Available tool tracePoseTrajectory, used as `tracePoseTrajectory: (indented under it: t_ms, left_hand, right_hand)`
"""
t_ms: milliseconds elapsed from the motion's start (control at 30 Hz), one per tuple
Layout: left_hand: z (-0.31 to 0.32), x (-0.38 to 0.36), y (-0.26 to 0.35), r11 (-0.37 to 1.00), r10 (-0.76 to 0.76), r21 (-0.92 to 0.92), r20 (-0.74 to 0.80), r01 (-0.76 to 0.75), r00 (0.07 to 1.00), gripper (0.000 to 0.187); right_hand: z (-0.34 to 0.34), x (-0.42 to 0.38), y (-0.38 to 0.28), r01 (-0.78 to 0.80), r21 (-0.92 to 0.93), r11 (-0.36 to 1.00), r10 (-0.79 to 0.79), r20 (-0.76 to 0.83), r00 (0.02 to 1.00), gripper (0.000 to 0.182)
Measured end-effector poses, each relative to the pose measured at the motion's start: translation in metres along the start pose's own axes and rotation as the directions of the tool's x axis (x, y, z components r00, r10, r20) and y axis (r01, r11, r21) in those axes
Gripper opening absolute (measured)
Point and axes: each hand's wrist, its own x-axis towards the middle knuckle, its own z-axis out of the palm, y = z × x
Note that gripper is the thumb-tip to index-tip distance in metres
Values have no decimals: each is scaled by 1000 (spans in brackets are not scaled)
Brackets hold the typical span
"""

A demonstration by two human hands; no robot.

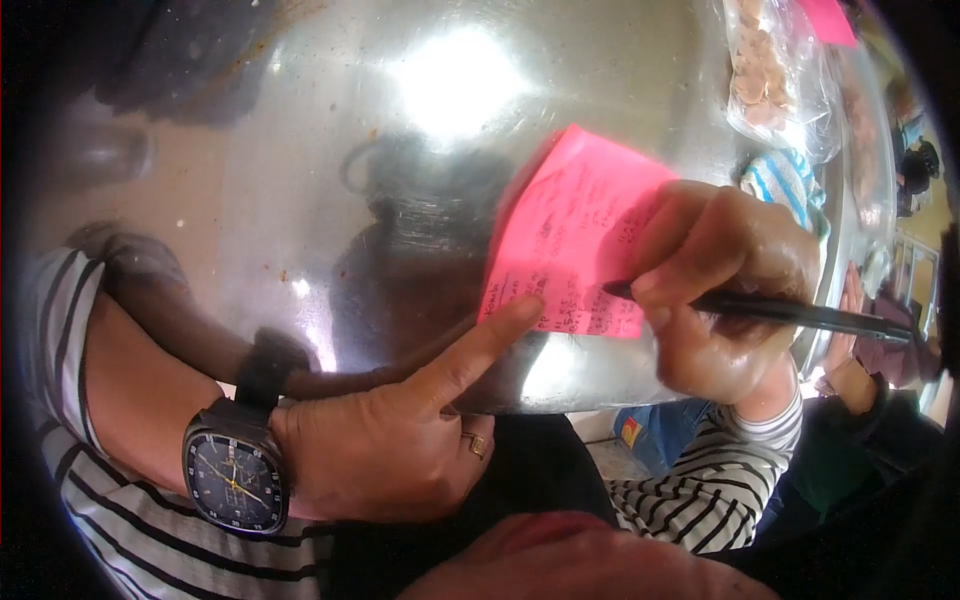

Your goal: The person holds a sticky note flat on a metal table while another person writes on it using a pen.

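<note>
A bright pink sticky note point(580, 200) covered in dark handwriting lies on the shiny metal table, its left edge lifting a little. My left hand point(375, 450), with a black watch point(235, 480) on the wrist and a ring, stretches its index finger onto the note's lower left corner. The other left fingers are curled and partly hidden near the table edge. My right hand point(735, 270) is closed round a black pen point(830, 316), whose tip is at the writing on the note's lower right. Part of the note is hidden behind that hand.
A clear plastic bag point(765, 75) of brownish round pieces lies at the upper right, near another pink paper point(828, 20). A blue-and-white striped cloth point(785, 180) sits behind my right hand. Another person's hand point(848, 310) shows at the far right. The metal tabletop point(300, 190) is glossy with reflections.
</note>
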Motion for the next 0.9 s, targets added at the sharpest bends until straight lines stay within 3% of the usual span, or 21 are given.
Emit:
tracePoseTrajectory:
  t_ms: [133, 467, 633, 900]
  left_hand:
    - [-5, 1, -1, 1000, 13, 7, 59, -14, 998, 15]
    - [-1, 0, -2, 998, 25, 52, 13, -25, 1000, 14]
    - [-9, 2, -3, 999, 39, 5, 90, -39, 995, 14]
    - [-1, 1, -1, 998, 29, 51, 26, -30, 999, 15]
  right_hand:
    - [0, 1, -1, -2, -71, 997, 5, 36, 999, 8]
    - [0, 3, 1, 60, -152, 987, -49, 73, 996, 9]
    - [-1, 2, -1, 57, -170, 984, -43, 81, 996, 9]
    - [1, 2, 0, 70, -170, 983, -60, 61, 996, 10]
